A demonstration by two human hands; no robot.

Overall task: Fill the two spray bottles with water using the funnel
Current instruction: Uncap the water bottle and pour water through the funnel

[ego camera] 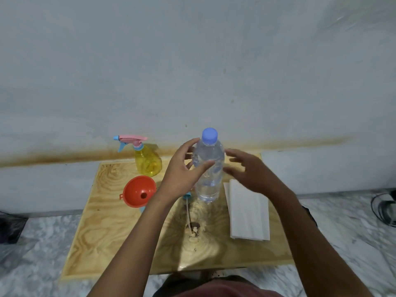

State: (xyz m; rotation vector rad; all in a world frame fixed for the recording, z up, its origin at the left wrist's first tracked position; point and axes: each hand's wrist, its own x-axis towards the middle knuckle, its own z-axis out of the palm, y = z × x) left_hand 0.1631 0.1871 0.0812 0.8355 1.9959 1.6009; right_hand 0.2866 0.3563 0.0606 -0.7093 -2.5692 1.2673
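Note:
A clear water bottle (209,168) with a blue cap stands upright on the wooden table (111,232). My left hand (184,170) wraps its left side, thumb across the front. My right hand (246,170) hovers at its right side with fingers spread. A yellow spray bottle (147,161) with a pink and blue trigger head stands at the back left. The orange funnel (139,190) sits over a light blue object (142,209) that is mostly hidden. A blue spray head with its tube (188,207) lies on the table below my left hand.
A stack of folded white paper towels (248,213) lies on the right of the table. The table's far edge meets a pale wall. Marble floor surrounds the table, with dark cables (383,209) at the far right and a dark object (10,226) at the far left.

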